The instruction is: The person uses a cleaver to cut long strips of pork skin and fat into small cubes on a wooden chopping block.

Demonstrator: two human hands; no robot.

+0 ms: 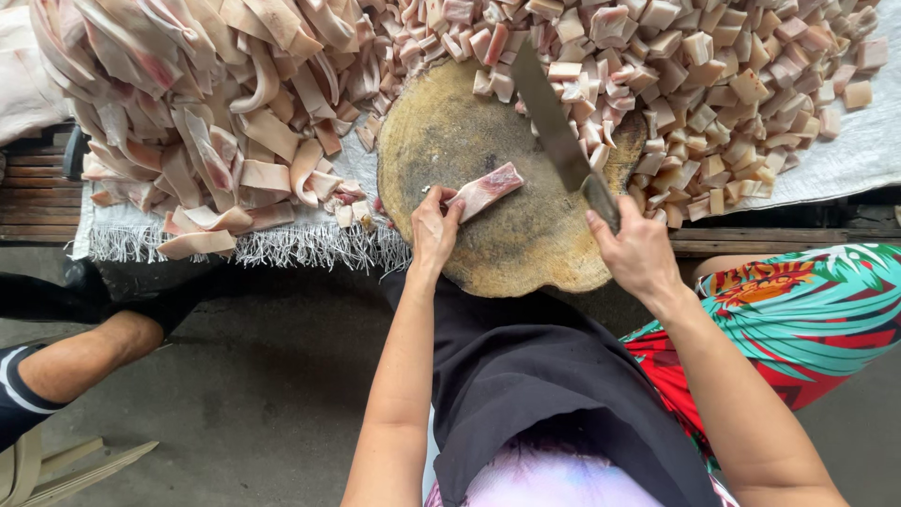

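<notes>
Landmark: round wooden chopping block [488, 188], worn and stained, set at the near edge of the work surface

1. White woven cloth with fringe [282, 246], spread under and behind the block, covering the surface on both sides
2. Heap of uncut pork strips [206, 103], skin and fat on, to the left of the block and behind it; large, reaching the top of the view; judged as work left
3. Heap of cut pork cubes [713, 84], to the right of the block and behind it, spilling onto its far rim; comparable in bulk to the strip heap, so the cutting is judged roughly half done
4. Bent leg of another person [84, 361], low and well to the left of the block, taking no part
5. Cleaver [554, 122], long blade raised over the block's right half, tip towards the cubes, not touching the wood
6. Right hand [638, 253], at the block's right near edge, fist wrapped tight around the cleaver handle
7. Left hand [434, 230], at the block's left near side, fingertips pressed down on one end of a strip
8. Single pork strip [486, 190], lying flat near the block's centre, whole, pinned by the left hand, no cut yet made in it
</notes>
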